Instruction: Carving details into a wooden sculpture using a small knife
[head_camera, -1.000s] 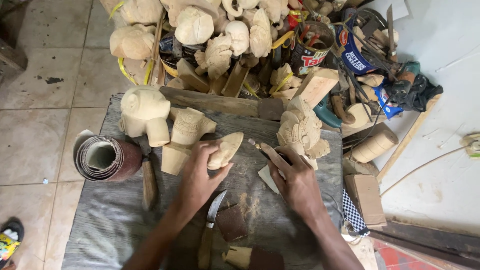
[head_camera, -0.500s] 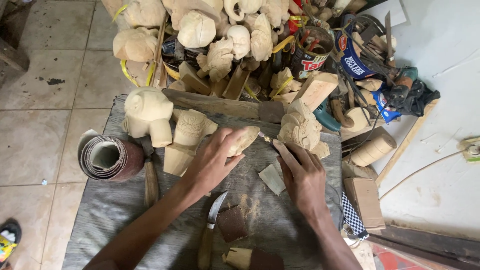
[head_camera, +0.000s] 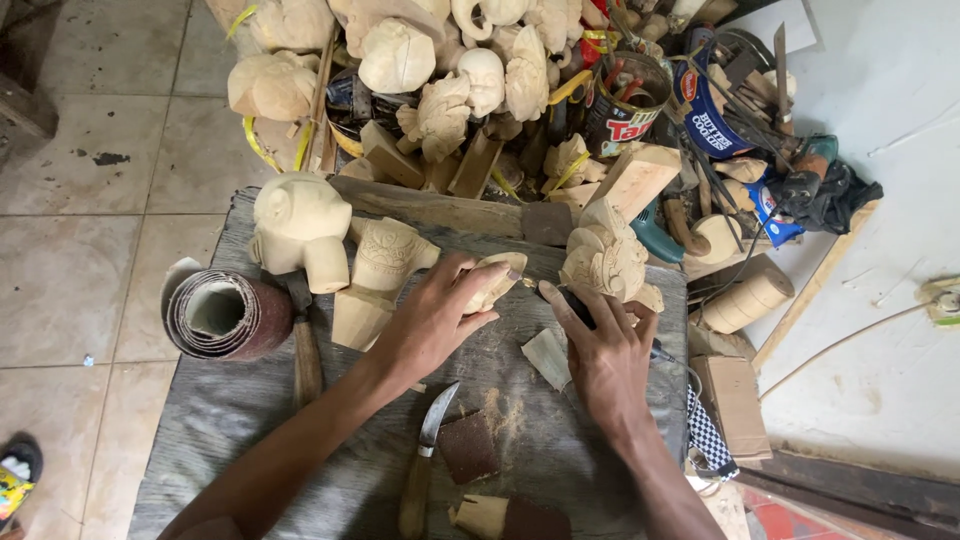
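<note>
Small pale carved wooden piece (head_camera: 495, 280): unpainted, rounded and elongated, lying tilted on the grey work surface, gripped from the near side, its far end pointing toward the ornate carving at right. Dark slender carving tool (head_camera: 578, 308): lies just beside that piece, tip toward its right end, mostly covered by fingers. Whether the tip touches the wood cannot be determined.

We see: sandpaper roll (head_camera: 225, 315) left on worktop (head_camera: 250, 420) | curved knife (head_camera: 425, 455) near front | round carved head (head_camera: 298, 222) behind
</note>
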